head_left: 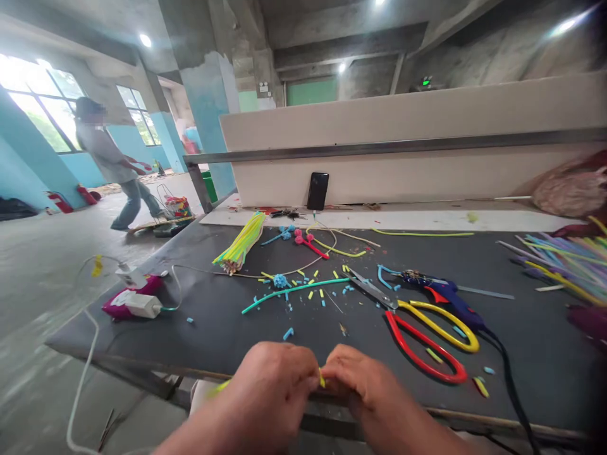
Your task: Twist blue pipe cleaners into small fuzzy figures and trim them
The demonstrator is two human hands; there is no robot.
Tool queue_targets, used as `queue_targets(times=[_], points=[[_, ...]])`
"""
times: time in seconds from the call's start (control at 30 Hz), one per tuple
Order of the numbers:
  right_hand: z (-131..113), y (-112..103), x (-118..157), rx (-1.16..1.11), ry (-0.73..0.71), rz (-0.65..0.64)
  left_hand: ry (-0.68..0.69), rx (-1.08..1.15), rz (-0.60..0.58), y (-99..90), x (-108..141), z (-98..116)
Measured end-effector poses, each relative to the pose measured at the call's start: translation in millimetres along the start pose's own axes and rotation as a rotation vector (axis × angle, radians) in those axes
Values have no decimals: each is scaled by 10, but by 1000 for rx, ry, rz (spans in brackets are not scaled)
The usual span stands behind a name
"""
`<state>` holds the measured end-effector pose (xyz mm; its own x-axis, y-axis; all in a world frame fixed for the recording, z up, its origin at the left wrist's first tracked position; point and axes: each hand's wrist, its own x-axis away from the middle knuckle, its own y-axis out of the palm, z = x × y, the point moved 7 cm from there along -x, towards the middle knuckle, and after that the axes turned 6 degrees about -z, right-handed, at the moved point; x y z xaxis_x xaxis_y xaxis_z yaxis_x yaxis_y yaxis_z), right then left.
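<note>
My left hand [277,388] and my right hand [363,385] meet at the near edge of the dark table, fingers pinched together. Between their fingertips shows a small bit of yellow pipe cleaner [322,378], and a blurred yellow length comes out at the left of my left hand. Right of the hands lie scissors [427,370] with one red and one yellow handle, blades partly apart. Beyond the hands are a teal pipe cleaner [296,289], a blue fuzzy ball [280,280] and several cut yellow and blue pieces.
A blue glue gun [458,303] with a black cord lies behind the scissors. Farther back are a yellow-green bundle [241,243] and a phone [318,191] upright against the board. Plugs and a power strip [135,300] sit left. A person [107,158] walks at far left.
</note>
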<state>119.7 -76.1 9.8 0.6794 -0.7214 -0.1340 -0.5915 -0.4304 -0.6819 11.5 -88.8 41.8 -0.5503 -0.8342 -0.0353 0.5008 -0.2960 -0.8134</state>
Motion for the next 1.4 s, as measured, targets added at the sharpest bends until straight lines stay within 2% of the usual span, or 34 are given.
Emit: queue_targets(times=[0.1, 0.17, 0.23, 0.33, 0.43, 0.53, 0.6, 0.7, 0.77, 0.87, 0.93, 1.03, 1.2, 1.3, 1.4], points=[[-38, 16, 0, -245, 18, -80, -72, 185, -50, -55, -30, -61], [-29, 53, -1, -526, 68, -134, -139, 377, -76, -5, -45, -118], [-5, 110, 8, -838, 106, -146, -206, 594, -44, 89, -40, -182], [105, 225, 27, -1281, 198, -34, -264, 787, 99, 259, -2, -274], [228, 359, 45, -1539, 348, 118, -253, 685, 297, 359, 42, -318], [239, 340, 18, -1430, 371, 186, -167, 549, 385, 392, 51, -273], [221, 240, 0, -1210, 364, 220, -116, 490, 370, 393, 43, -241], [171, 60, -17, -883, 330, 258, -119, 463, 316, 397, 37, -259], [140, 5, -30, -807, 281, 243, -166, 521, 298, 419, 36, -316], [168, 3, -29, -917, 235, 233, -207, 757, 329, 454, 29, -397], [199, 22, -26, -1016, 220, 225, -138, 861, 351, 436, 7, -365], [227, 55, -18, -1148, 227, 223, -25, 849, 404, 353, -8, -262], [254, 173, -12, -1347, 264, 208, -118, 818, 522, 331, 16, -250], [304, 190, -13, -1320, 282, 207, -187, 913, 472, 363, -8, -297], [330, 129, -9, -1170, 293, 196, -244, 937, 329, 340, -46, -351]])
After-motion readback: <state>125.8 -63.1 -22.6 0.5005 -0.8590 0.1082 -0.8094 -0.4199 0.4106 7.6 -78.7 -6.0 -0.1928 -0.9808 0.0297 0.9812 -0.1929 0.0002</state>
